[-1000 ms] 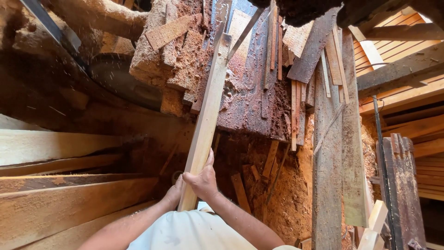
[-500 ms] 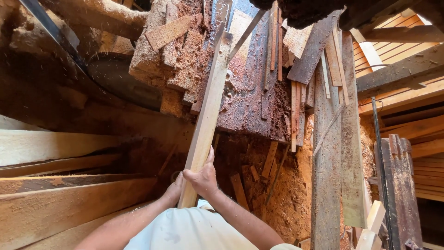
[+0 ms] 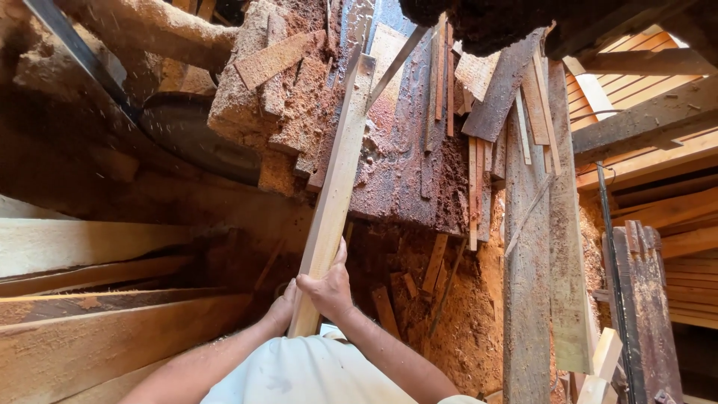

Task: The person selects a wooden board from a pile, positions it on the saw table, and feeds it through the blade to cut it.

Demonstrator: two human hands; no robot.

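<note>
Fingers point(image 3: 323, 285) of the right hand point(image 3: 327, 290) wrap round the near end of a long pale wooden plank point(image 3: 333, 198), thumb up along its right edge, grip closed on the wood. Left hand point(image 3: 280, 309) sits on the plank's left side, w/ fingers hidden behind the board; can't tell how tightly they close, though the hand touches the wood.

Plank runs from the hands, just above the person's white shirt point(image 3: 299, 370), up & slightly right to a sawdust-caked dark wooden saw bench point(image 3: 396, 164), its far end lying on the bench top among loose offcuts. Large round grey saw blade point(image 3: 191, 138) shows partly at the bench's left side, well left of the plank. Thin strips of scrap wood point(image 3: 479, 161) lie scattered on the bench's right part. Heap of reddish sawdust point(image 3: 464, 329) covers the ground below. Rough-sawn pale boards point(image 3: 90, 329) stack at left; weathered grey upright planks point(image 3: 527, 262) stand at right, nr more stacked timber.
</note>
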